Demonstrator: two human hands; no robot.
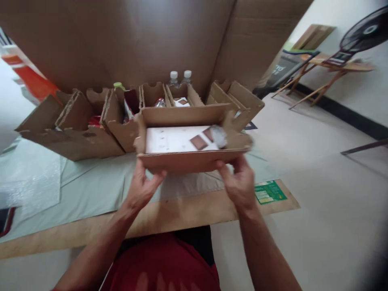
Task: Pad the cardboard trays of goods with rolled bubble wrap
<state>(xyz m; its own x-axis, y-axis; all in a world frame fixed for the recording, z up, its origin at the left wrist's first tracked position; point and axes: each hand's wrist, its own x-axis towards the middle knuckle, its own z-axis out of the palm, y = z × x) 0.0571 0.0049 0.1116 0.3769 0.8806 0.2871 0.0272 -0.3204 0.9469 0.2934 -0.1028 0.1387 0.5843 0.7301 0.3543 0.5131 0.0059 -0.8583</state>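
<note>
A long open cardboard box point(190, 162) is held level in front of me by both hands. My left hand point(144, 186) grips its lower left corner, thumb along the bottom edge of the near side. At the lower right, my right hand point(239, 184) has its thumb on the near side and its other fingers partly hidden behind the box. Inside lies a white carton point(172, 138) with brown squares printed on it. A crumpled clear plastic piece point(218, 136) sits at the carton's right end.
Behind stands a row of cardboard bins point(87, 141) holding mixed packages. Two clear bottles with white caps point(173, 75) rise behind them, before a large cardboard panel point(121, 40). A pale cloth point(91, 182) covers the work surface. A fan point(363, 32) stands on a wooden stand at right.
</note>
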